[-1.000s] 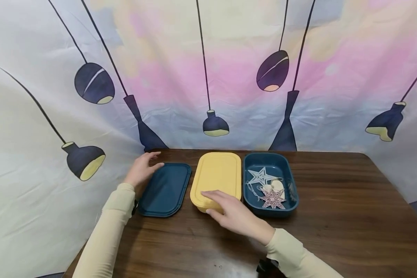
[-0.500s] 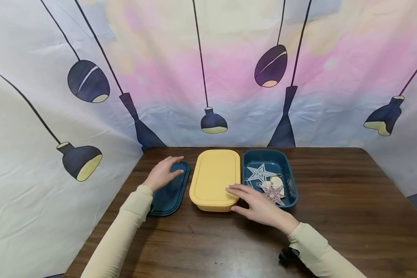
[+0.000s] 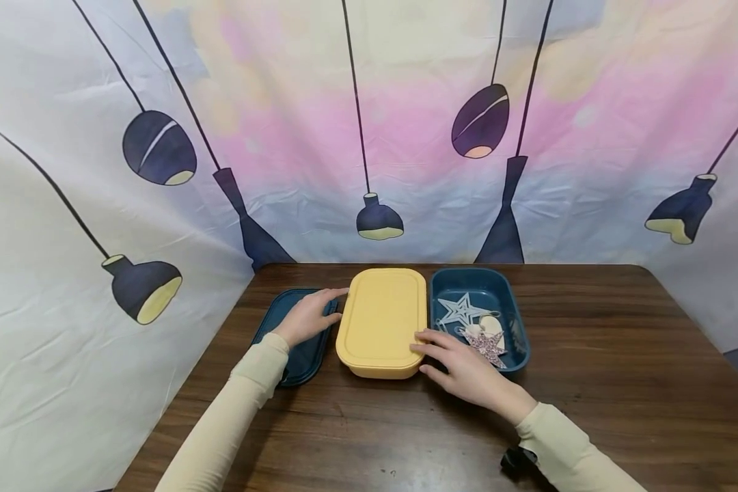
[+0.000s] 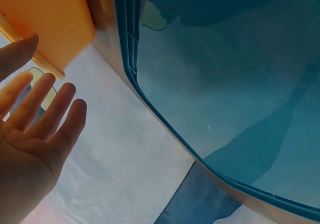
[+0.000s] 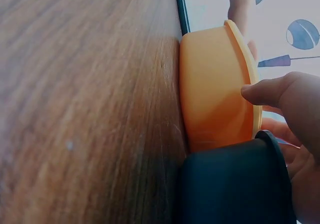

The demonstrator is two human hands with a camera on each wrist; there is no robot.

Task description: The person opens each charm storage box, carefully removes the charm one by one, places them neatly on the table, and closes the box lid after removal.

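Observation:
A yellow lunch box with its lid on stands between both hands in the head view. My left hand reaches over the dark blue lid, straight fingertips right at the yellow lid's left edge. The left wrist view has this hand with its fingers spread. At the front right corner of the yellow box is my right hand, its fingers relaxed along the rim. In the right wrist view its thumb is at the rim of the yellow box, the other fingers partly hidden behind.
Beside the yellow box is an uncovered dark blue box. Inside lie a white star ornament, a glittery pink star and cream pieces. All stand on a brown wooden table before a lamp-patterned cloth.
My left hand has moved right across the blue lid to the yellow box. The right hand has shifted right, from the front of the yellow lid to its right corner. The boxes stay put.

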